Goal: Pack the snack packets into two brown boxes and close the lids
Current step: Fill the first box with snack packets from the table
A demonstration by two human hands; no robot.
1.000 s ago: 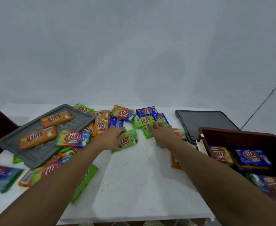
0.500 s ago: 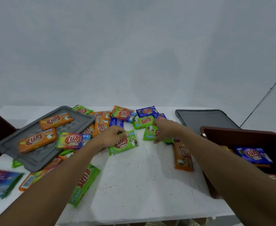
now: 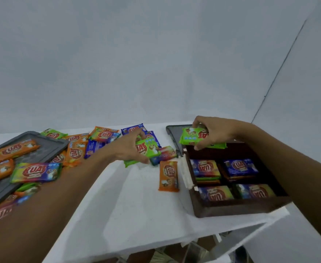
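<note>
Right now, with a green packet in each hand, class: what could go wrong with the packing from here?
1. The right hand holds the first green packet above the brown box's far end. Dropped carelessly, it might land across a divider and later block the lid.
2. The box sits near the table's corner, under the right forearm, so a nudge might push it off.
3. The left hand pinches the second green packet. Lifting it could drag the multicoloured packet beside it.

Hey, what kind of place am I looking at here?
Likely a plain indoor packing station: a white table against bare grey walls, loose snack packets on and beside a grey tray, and a partitioned brown box partly filled.
</note>
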